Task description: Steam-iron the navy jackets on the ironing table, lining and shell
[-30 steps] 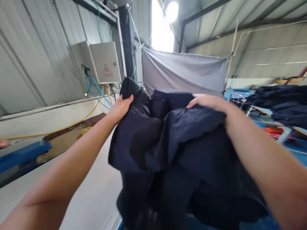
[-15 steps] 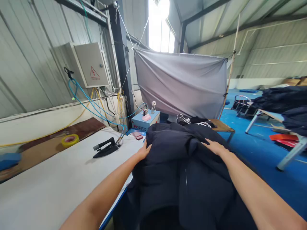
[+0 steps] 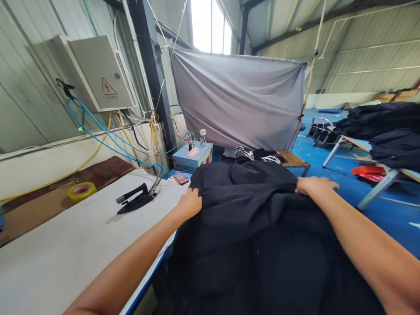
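A dark navy garment (image 3: 243, 218), perhaps a jacket, spreads before me over the right side of the work table; its full shape does not show. My left hand (image 3: 192, 202) is closed on its left edge. At the right edge, my right hand (image 3: 315, 186) pinches the cloth between thumb and forefinger, the other fingers stretching outward. Between both hands the fabric is drawn out with loose folds. Left of the garment a black iron (image 3: 136, 199) rests on the white-covered table (image 3: 82, 236), its blue hose rising behind it.
Behind the garment stands a blue-and-white steam box (image 3: 193, 157) with a pink cloth on it. Yellow tape (image 3: 82, 191) lies at the table's back edge. A grey curtain (image 3: 239, 100) hangs beyond. Dark garments (image 3: 387, 127) are piled on a stand at right.
My right hand has moved outward to the right, and the cloth between my hands is flatter and wider. The left hand has shifted slightly left, and the view has turned a little right.
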The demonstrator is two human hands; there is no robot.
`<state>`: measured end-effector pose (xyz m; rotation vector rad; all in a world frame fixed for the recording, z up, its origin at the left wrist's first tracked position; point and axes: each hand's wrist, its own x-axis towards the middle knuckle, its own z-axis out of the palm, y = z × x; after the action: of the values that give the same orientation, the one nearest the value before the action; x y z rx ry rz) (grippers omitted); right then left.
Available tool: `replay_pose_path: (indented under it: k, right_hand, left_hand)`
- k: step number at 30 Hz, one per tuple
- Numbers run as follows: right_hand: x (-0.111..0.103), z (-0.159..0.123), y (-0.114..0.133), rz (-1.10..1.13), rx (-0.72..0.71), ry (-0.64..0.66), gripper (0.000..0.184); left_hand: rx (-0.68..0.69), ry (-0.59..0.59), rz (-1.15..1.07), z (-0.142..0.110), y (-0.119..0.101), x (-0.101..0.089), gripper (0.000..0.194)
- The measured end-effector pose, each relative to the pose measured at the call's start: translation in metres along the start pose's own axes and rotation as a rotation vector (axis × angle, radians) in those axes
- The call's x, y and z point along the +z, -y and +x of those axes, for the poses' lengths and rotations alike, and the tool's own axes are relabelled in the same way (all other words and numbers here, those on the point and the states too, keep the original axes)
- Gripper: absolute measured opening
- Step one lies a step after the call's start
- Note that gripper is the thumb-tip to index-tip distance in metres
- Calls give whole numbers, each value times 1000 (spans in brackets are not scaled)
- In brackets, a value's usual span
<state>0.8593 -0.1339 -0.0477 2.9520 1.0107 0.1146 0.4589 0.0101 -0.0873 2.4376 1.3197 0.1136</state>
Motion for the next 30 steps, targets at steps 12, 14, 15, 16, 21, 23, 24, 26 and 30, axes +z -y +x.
replay_pose_path:
  k: [12,14,15,16,21,23,24,26,30]
  right_hand:
    - [45,-76,20,-6,-11,-55,81]
    - [68,-91,-1,-25,18,-140,74]
    - [78,-98,-9,-39,32,-191,71]
    - [88,-104,-14,-51,46,-237,68]
    - [124,-107,-5,-94,64,-406,59]
    - [131,-100,3,-98,56,-391,57]
    - [133,-96,5,-92,55,-359,58]
    - [131,-86,2,-58,61,-260,61]
    - [108,-64,-10,37,97,8,69]
  left_hand:
    - [-337,-89,-210,80,-19,75,75]
    - [-222,-129,-131,78,-32,99,65]
    - [-176,-162,-97,77,-39,110,63]
    - [-143,-199,-72,77,-46,120,61]
    - [-160,-290,-29,94,-55,148,57]
    - [-180,-242,-36,103,-51,149,56]
    - [-185,-200,-47,107,-49,146,55]
    - [-194,-69,-97,113,-45,134,56]
    - [-188,191,-215,99,-39,86,55]
